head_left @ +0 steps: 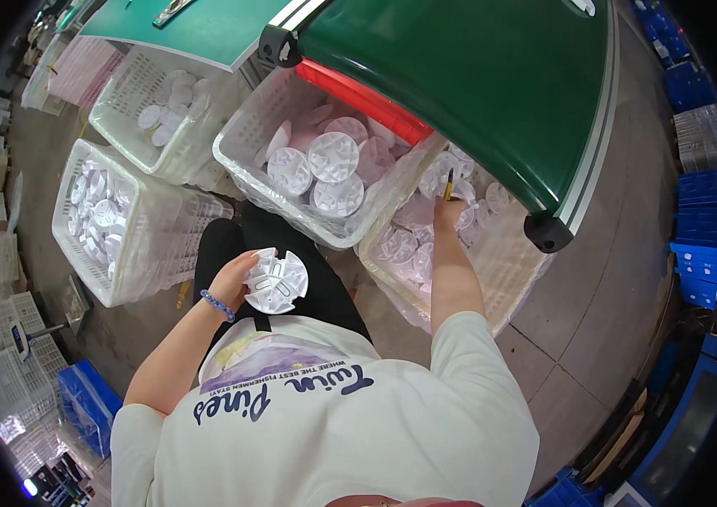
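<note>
In my left hand [238,279], above my lap, is a white round plastic disc [276,281] with notches in its rim and raised ribs on its face. Fingers and thumb grip it by its left edge. My right arm reaches forward over the right-hand crate [521,291], which holds several white round parts. Closed around a slim yellow-and-black tool [449,183], my right hand [450,215] points its dark tip away from me. Whether that tool is a knife or a pen, I cannot tell. Whether the right hand also touches a part in the crate is unclear.
Ahead, a lined white crate [232,156] holds more discs, with a red bin [367,100] at its far side. Two more crates of white parts, one near [79,245] and one farther [113,93], stand left. A green conveyor belt [460,76] with a black end cap [550,232] overhangs the right-hand crate.
</note>
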A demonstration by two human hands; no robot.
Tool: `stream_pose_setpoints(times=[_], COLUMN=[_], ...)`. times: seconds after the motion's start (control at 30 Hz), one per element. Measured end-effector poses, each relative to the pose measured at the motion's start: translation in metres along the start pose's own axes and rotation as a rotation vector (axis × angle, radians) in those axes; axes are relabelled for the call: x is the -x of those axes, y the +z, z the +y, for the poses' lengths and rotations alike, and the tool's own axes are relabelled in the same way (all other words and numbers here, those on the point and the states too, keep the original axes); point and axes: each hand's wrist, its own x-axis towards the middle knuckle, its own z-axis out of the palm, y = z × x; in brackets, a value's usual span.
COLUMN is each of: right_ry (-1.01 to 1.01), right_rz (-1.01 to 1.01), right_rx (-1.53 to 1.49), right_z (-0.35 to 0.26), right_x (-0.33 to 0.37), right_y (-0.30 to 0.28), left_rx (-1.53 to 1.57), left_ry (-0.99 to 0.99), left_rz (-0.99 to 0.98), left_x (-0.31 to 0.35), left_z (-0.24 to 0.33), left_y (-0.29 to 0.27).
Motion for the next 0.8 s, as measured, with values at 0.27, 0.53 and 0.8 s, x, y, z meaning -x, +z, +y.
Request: stream_pose_setpoints(times=[0.27, 0.53, 0.8], right_ry=[0.161, 0.671, 0.564], right_rz=[-0.003, -0.358, -0.418], right_rx=[-0.657, -1.19, -1.295], right_z=[0.001, 0.012, 0.019], right_x=[-0.028, -0.098, -0.107], right_y=[0.055, 0.086, 0.106], left_rx=[-0.075, 0.109, 0.075], left_ry=[-0.049, 0.062, 0.061], left_rz=[-0.156, -0.047, 0.124], left_x=[0.004, -0.006, -0.007], left_z=[0.01, -0.004, -0.005], left_y=[0.011, -0.024, -0.045])
